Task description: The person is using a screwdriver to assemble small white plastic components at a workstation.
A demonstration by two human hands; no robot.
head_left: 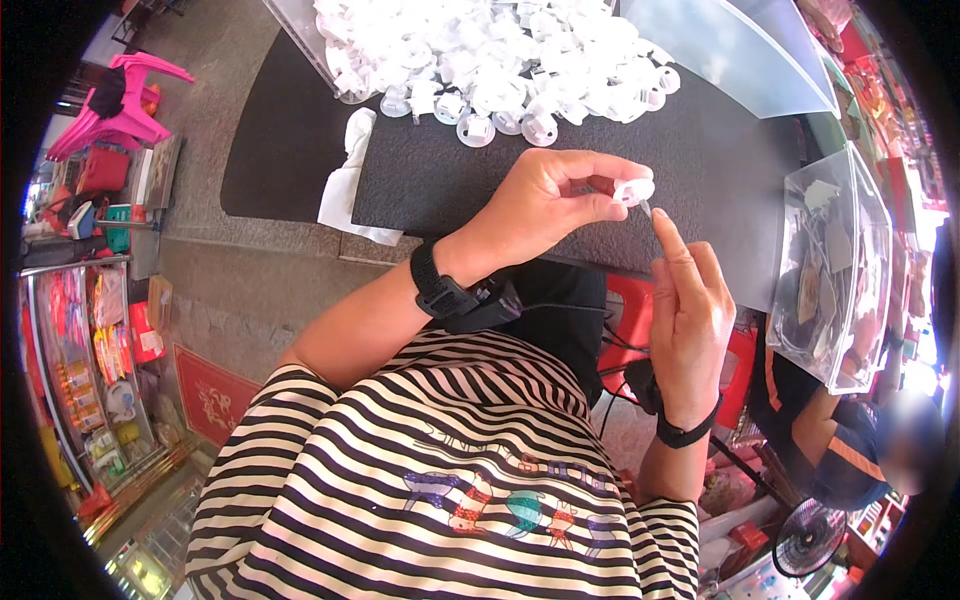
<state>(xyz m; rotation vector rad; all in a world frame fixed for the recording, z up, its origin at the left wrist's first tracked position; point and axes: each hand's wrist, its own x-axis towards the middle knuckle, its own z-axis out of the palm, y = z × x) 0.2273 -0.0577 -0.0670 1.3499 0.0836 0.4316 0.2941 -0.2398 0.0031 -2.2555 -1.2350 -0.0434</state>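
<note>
Far left, beyond the table, a pink plastic chair (125, 100) stands on the pavement, with shelves of packaged goods (100, 350) below it along the edge of view. Next right, a crumpled white cloth (350, 175) hangs over the near edge of the black table mat (430, 175). Top centre, a heap of small white plastic discs (500, 60) spreads across the mat, loose pieces trailing toward the near side.

Centre: left hand (545, 200) raised above the mat, black wrist strap (440, 290) with a device clipped on. Thumb and forefinger pinch a single white plastic disc (634, 190) by its rim; remaining fingers curled in. The disc is held in the air, clear of the mat, just in front of the heap.

Just right and below: right hand (690, 310), also strapped at the wrist. Forefinger extended upward, thumb alongside, nipping a thin small pin-like piece (646, 208); its tip sits right under the held disc, touching or nearly so — cannot tell which. Other fingers folded.

Further right, a clear plastic box (835, 270) with odd bits inside rests on the table edge. Lower right, another person's orange-trimmed sleeve (840, 450) and a small fan (810, 540).
</note>
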